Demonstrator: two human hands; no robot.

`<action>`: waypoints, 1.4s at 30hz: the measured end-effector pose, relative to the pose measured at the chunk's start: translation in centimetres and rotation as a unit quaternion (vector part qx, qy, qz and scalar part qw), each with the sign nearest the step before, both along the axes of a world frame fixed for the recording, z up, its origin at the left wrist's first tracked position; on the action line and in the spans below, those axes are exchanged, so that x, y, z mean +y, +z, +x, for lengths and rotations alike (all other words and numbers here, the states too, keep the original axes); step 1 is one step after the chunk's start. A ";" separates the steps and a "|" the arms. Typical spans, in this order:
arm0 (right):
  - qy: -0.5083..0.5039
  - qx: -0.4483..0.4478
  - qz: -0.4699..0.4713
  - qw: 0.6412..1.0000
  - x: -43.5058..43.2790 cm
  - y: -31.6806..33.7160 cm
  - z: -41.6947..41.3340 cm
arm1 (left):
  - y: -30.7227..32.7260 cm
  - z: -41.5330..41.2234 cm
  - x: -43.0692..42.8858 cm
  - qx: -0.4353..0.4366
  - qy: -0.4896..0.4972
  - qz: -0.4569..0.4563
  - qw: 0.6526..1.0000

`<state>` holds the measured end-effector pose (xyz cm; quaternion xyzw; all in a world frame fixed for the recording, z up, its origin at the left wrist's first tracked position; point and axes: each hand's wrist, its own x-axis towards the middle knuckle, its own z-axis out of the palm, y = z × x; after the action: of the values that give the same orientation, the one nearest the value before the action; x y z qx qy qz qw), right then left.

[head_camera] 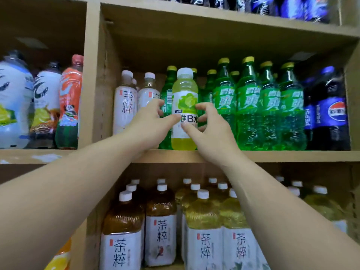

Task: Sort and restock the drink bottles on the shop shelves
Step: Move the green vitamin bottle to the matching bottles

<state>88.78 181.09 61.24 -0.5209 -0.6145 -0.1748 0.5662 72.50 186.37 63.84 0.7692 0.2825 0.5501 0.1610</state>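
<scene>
Shelf (272, 155) crowded: left hand (150, 123) and right hand (212, 133) curl round the yellow bottle (185, 88). I'd keep it upright, with green bottles (247, 106) just behind the fingers.

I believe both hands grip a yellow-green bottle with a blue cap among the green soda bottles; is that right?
Not quite: the head view shows a white cap. The left hand and right hand grip the yellow-green bottle among the green soda bottles.

Vitamin bottle (184, 98): at the middle shelf's (292, 155) front edge.
Small tea bottles (125, 102): at its 9 o'clock.
Soda bottles (270, 106): at its 3 o'clock, cola bottles (329, 114) beyond.
Large tea bottles (161, 221): at your 6 o'clock, under that shelf.
</scene>
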 end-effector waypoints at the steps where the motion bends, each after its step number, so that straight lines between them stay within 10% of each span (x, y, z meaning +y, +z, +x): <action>1: 0.011 -0.005 -0.013 1.000 0.0 0.1 0.2 | 0.0 0.5 0.4 0.004 0.000 -0.016 1.000; 10: 0.050 -0.013 -0.086 0.995 0.4 0.9 1.5 | -0.2 1.0 0.5 0.080 -0.066 -0.056 0.993; 28: 0.341 0.062 0.125 0.930 -4.0 -6.5 -8.9 | -6.0 -10.0 -7.9 -0.069 -0.120 0.021 0.990; 42: 0.399 0.082 -0.117 0.906 3.6 -26.3 -30.2 | -25.4 -31.4 -5.0 -0.123 0.018 -0.192 0.974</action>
<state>58.61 184.71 34.89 -0.3073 -0.7384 0.1818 0.5721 41.11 181.35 38.41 0.6453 0.3743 0.5788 0.3293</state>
